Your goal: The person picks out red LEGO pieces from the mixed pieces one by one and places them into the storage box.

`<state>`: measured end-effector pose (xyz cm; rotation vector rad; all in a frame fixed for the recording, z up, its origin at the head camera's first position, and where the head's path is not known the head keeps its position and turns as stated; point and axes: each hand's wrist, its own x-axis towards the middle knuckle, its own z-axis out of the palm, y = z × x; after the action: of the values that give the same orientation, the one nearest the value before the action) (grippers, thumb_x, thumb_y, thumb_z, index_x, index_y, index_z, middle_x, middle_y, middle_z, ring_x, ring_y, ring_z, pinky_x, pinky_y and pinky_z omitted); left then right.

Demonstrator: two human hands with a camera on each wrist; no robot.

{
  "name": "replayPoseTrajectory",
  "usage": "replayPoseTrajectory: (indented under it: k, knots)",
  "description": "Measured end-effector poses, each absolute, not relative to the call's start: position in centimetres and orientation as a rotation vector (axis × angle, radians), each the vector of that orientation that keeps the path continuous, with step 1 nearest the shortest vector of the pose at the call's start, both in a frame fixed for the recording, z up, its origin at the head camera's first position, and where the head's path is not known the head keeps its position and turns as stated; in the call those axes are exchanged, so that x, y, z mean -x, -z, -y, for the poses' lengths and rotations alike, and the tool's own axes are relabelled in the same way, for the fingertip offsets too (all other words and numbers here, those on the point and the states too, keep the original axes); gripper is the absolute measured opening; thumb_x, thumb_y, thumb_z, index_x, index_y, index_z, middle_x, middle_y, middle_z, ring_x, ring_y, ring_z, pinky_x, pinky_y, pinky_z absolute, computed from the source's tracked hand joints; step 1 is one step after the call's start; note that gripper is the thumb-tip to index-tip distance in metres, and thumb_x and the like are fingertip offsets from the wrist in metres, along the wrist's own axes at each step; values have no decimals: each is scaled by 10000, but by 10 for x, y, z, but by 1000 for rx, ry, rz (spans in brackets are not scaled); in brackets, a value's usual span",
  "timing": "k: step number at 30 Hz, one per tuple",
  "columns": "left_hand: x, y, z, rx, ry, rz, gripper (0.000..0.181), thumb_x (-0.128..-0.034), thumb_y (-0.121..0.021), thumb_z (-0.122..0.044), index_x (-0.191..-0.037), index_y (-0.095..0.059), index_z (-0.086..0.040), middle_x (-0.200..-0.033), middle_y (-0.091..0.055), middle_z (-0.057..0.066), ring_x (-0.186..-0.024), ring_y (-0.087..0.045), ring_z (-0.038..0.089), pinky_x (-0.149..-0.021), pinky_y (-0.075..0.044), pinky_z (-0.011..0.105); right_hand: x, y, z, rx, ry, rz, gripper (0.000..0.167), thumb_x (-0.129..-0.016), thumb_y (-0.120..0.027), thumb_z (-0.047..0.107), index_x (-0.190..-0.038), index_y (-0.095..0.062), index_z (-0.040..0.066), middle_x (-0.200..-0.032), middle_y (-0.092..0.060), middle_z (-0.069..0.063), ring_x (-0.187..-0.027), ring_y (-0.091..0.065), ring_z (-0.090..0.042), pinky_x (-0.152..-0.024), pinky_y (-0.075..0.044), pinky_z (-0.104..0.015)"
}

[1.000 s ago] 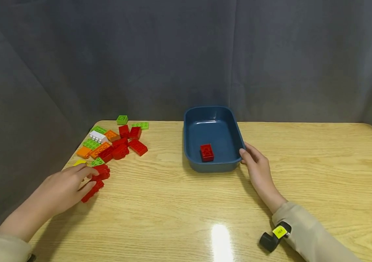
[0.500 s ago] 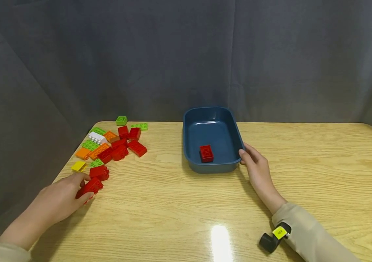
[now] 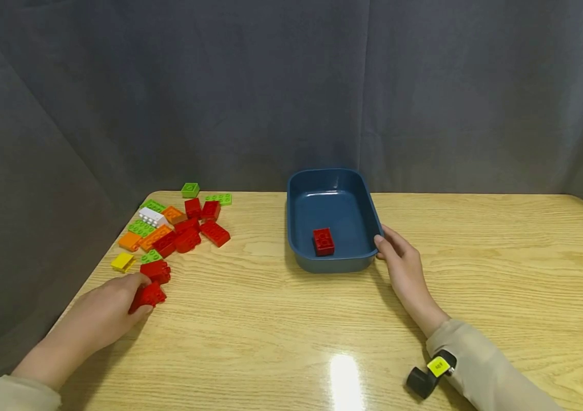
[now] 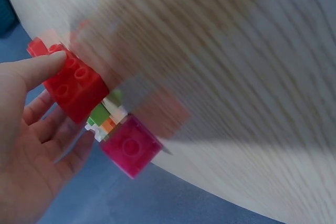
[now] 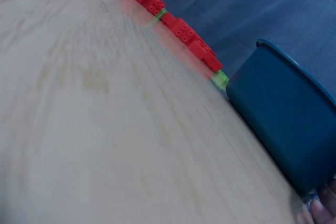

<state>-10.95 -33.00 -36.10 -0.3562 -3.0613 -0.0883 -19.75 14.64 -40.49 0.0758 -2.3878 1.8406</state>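
Observation:
My left hand [image 3: 104, 311] pinches a red brick [image 3: 150, 295] between thumb and fingers at the near end of the brick pile. In the left wrist view the thumb of my left hand [image 4: 37, 124] lies on the studded side of that red brick [image 4: 79, 87]. Just behind it lies another red brick [image 3: 156, 271]. My right hand [image 3: 405, 271] grips the near right corner of the blue bin [image 3: 332, 264], thumb on the rim. One red brick [image 3: 324, 242] lies inside the bin. The right wrist view shows the bin's side wall [image 5: 283, 114] and only some fingertips.
Several red bricks [image 3: 187, 238] lie at the left of the wooden table [image 3: 250, 331], with orange bricks [image 3: 129, 241], green bricks [image 3: 141, 228], a white brick [image 3: 152, 216] and a yellow brick [image 3: 124, 262] along the left edge. A grey curtain [image 3: 250, 97] hangs behind.
My left hand has come from the brick behind to the nearest red brick, taken hold of it and turned it. My right hand and the bin have hardly moved.

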Motion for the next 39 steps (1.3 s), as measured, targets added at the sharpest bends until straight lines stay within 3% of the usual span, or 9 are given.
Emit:
replayPoseTrajectory:
  k: [7, 13, 21, 27, 39]
  knots:
    - [110, 360, 327, 387, 65, 3030, 457, -763, -855, -172, -1095, -617, 33, -931, -686, 121, -791, -653, 268, -686, -539, 461, 196, 404, -146, -77, -1842, 2401, 573, -1038, -466, 436, -1501, -428, 100, -1450, -503, -116, -1031, -563, -117, -965, -433, -308]
    - [111, 356, 318, 477, 23, 2966, 450, -755, -866, -202, -1109, -655, -21, -918, -704, 118, -774, -669, 279, -698, -548, 475, 197, 403, -147, -76, -1837, 2396, 571, -1039, -465, 432, -1499, -430, 94, -1447, -504, -121, -1033, -562, -102, -959, -442, -296]
    - [113, 353, 305, 568, 18, 2916, 451, -749, -872, -226, -1117, -676, -54, -996, -714, 114, -855, -679, 296, -787, -550, 511, 197, 404, -147, -68, -1844, 2401, 564, -1041, -463, 424, -1500, -430, 97, -1457, -495, -112, -1047, -557, -109, -954, -441, -278]
    - [119, 352, 290, 553, 60, 2942, 441, -796, -841, -243, -1161, -671, -64, -1055, -708, 98, -955, -670, 318, -853, -530, 534, 197, 404, -147, -68, -1834, 2409, 572, -1041, -455, 439, -1505, -423, 106, -1461, -491, -115, -1066, -553, -155, -972, -432, -313]
    - [141, 354, 243, 660, 189, 2885, 443, -829, -816, -211, -1216, -654, -70, -1177, -688, 120, -1096, -639, 333, -973, -473, 529, 197, 405, -146, -76, -1842, 2395, 567, -1041, -462, 429, -1499, -431, 95, -1449, -504, -117, -1030, -560, -102, -941, -445, -281]
